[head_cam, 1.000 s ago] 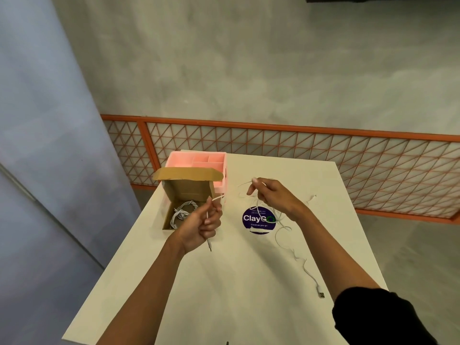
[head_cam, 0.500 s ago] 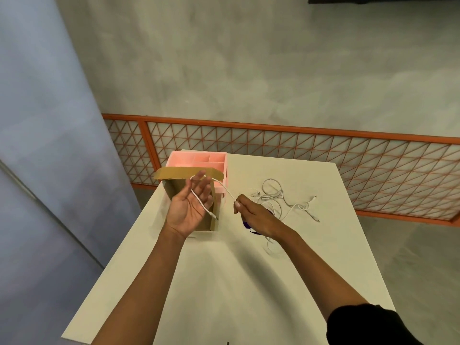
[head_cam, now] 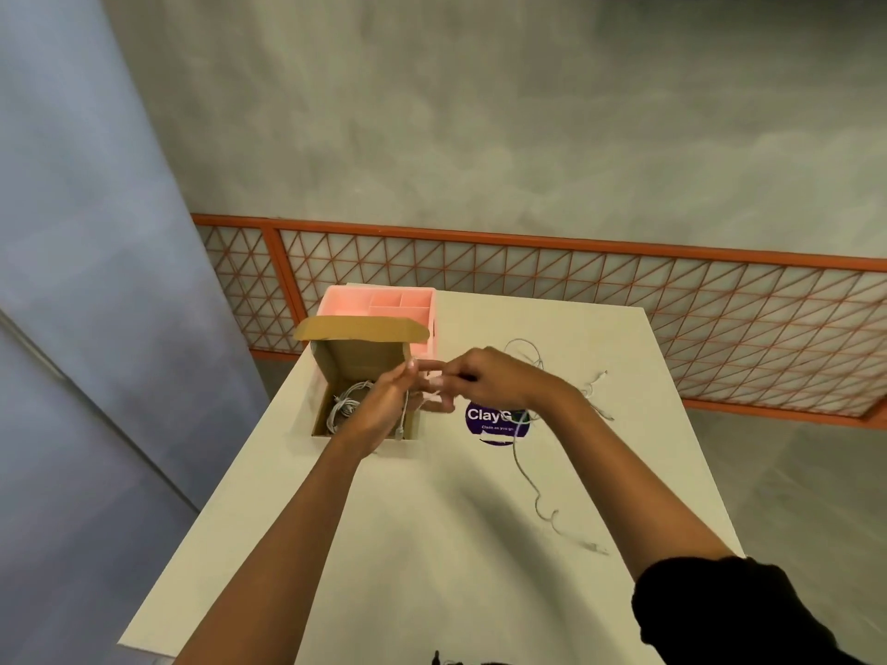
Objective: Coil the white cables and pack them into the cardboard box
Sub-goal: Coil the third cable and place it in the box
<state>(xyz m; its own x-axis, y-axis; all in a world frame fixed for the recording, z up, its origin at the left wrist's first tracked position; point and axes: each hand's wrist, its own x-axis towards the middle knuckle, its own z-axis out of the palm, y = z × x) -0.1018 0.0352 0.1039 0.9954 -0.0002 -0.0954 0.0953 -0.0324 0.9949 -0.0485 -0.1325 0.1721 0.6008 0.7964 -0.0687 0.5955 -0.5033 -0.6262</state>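
Closing together since earlier, both hands (head_cam: 432, 391) wind the white cable (head_cam: 525, 467).

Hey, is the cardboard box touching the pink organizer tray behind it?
Cannot tell. In the head view the cardboard box's raised flap overlaps the pink organizer tray, hiding where they would meet.

Centre of frame: one open brown cardboard box (head_cam: 357, 371) holding one coiled white cable (head_cam: 346, 404). Behind it: one pink plastic compartment organiser (head_cam: 384, 302). Right of centre: one round purple sticker (head_cam: 492, 419), loose white cables (head_cam: 533, 482), count indeterminable. Two bare hands.
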